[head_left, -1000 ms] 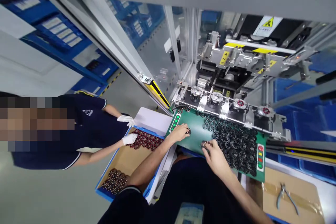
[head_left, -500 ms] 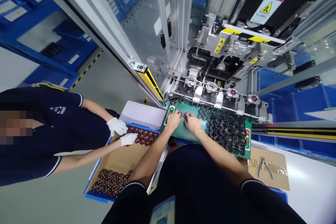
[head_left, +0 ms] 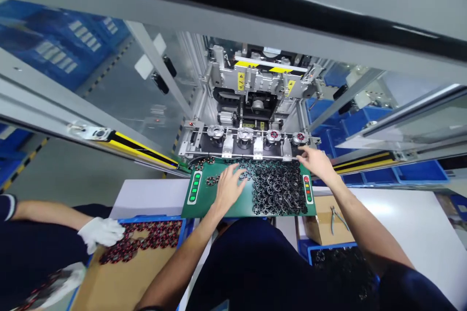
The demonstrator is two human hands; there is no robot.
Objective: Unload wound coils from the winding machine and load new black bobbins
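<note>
My left hand (head_left: 229, 187) lies on the green mat (head_left: 215, 204), fingers spread over the edge of a heap of several black ring parts (head_left: 277, 187). My right hand (head_left: 315, 162) reaches to the far right end of the machine's row of round fixtures (head_left: 255, 137), its fingers near the rightmost fixture (head_left: 299, 137), which carries a red part. Whether that hand holds anything is hidden.
A co-worker's white-gloved hand (head_left: 102, 232) rests on red-black parts in a cardboard-lined blue tray (head_left: 127, 267) at the left. Pliers (head_left: 333, 218) lie on a cardboard box at the right. A blue bin of black rings (head_left: 339, 262) sits below it. Yellow-black guard rails flank the machine opening.
The view swung to face the machine. My right hand left the mat and went up to the rightmost fixture. My left hand slid right onto the ring heap.
</note>
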